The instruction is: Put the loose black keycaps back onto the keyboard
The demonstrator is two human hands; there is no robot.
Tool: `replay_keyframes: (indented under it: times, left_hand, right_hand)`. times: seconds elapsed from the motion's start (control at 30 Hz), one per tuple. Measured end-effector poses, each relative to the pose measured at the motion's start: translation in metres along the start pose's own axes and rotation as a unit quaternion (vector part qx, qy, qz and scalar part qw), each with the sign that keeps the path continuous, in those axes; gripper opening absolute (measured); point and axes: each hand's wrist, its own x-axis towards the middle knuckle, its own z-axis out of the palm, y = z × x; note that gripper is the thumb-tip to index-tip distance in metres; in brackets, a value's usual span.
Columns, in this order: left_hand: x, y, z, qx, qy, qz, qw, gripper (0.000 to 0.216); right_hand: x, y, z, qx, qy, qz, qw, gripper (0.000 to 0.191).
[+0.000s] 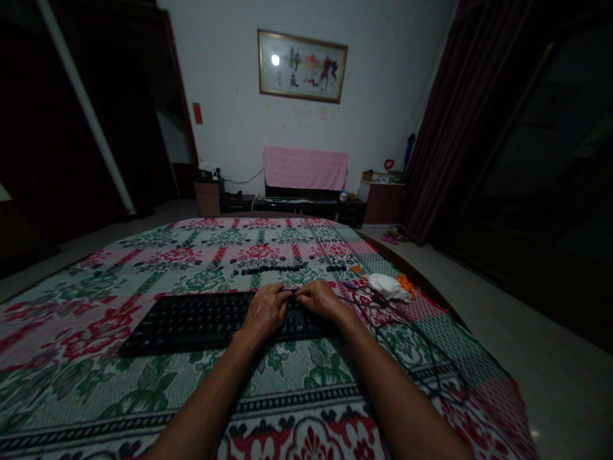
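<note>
A black keyboard (191, 319) lies flat on the flowered cloth (153, 396), its long side facing me. My left hand (267, 310) rests over its right half, fingers closed near the top edge. My right hand (320, 299) reaches in from the right, thumb and fingers pinched together close to the left fingertips. Whatever sits between the fingers is too small and dark to make out. Beyond the keyboard lies a row of small black pieces (271, 269) that look like keycaps, with a shorter row of black pieces (336, 268) to its right.
At the right lie a crumpled white cloth or tissue (387, 286), something orange (407, 285) and a loose black cable (431, 358). The table edge (402, 259) curves along the right. Farther back stand a low cabinet (306, 207) and a pink-covered screen (306, 167).
</note>
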Motion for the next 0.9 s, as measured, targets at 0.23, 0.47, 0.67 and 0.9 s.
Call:
replay_keyframes:
  times: [0.23,0.47,0.67,0.9]
  left_hand:
    - [-0.001,0.002,0.005,-0.021,-0.01,0.031,0.999,0.031]
    - [-0.002,0.001,0.004,-0.028,-0.011,0.033,0.999,0.033]
    - [-0.002,-0.001,0.008,-0.03,-0.012,0.031,0.999,0.033]
    - [-0.001,0.002,0.006,-0.027,-0.008,0.026,0.999,0.031]
  right_hand:
    - [-0.001,-0.001,-0.002,0.01,-0.01,0.004,1.0,0.024]
    - [-0.002,0.0,0.0,0.045,0.028,0.002,0.999,0.025]
    - [0.001,0.005,0.005,0.087,0.041,0.013,0.995,0.022]
    - [0.002,0.01,0.01,0.092,0.055,0.0,0.994,0.02]
